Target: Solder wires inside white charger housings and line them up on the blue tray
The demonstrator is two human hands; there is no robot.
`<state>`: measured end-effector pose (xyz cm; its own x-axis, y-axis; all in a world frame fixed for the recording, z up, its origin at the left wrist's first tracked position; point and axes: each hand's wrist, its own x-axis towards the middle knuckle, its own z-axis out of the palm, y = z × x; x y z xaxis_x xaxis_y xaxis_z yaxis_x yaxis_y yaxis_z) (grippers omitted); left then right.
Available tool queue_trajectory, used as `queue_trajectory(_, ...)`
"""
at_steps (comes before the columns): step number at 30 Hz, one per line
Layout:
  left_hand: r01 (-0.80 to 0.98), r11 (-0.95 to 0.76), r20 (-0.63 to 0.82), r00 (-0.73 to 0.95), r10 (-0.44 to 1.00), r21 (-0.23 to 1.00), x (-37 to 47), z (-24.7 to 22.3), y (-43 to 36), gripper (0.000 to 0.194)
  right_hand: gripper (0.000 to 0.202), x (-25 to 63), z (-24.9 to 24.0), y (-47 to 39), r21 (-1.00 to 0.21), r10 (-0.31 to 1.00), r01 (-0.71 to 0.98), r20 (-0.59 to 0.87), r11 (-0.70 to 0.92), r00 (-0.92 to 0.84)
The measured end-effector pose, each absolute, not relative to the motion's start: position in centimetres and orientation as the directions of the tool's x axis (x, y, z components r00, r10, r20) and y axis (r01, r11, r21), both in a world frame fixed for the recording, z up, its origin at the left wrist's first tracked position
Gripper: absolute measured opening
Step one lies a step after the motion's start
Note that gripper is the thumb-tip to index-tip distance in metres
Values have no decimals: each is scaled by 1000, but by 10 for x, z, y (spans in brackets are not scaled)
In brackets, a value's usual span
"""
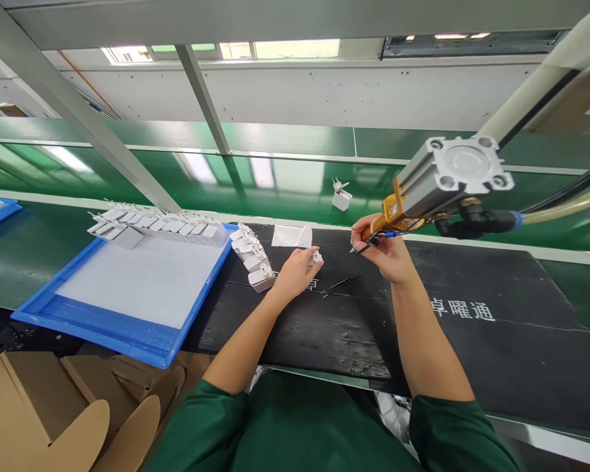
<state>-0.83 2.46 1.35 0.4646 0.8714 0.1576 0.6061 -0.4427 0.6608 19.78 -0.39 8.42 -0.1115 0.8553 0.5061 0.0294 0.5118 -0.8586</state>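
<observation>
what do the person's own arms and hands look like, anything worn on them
Short, plain dark green sleeves, matching the top, cover the upper arms. The left hand and right hand are bare, with no gloves or wristwatch showing.

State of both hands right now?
Left hand: closed, fingers holding a small white piece.
Right hand: closed, holding the silver-and-orange tool.
</observation>
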Motion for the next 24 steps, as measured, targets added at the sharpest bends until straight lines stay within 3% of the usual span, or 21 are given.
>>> queue_trajectory(7,679,-348,135,347,928,646,3,2,26,28,32,197,85,-5,-874,872,50,477,484,-109)
queue_trajectory(12,834,-349,96,342,935,428,7,4,19,39,34,197,88,-5,-878,877,52,468,475,-113)
queue_trajectory(17,866,-414,209,366,907,280,3,9,22,40,35,197,88,-4,-886,885,57,453,460,-106)
queue_trajectory(21,945,-292,231,254,939,150,-16,24,35,44,32,200,87,-3,-881,877,42,464,472,-129)
queue_trajectory(24,982,-175,208,158,965,66,-32,41,40,70,30,203,88,-2,-874,868,39,476,485,-144)
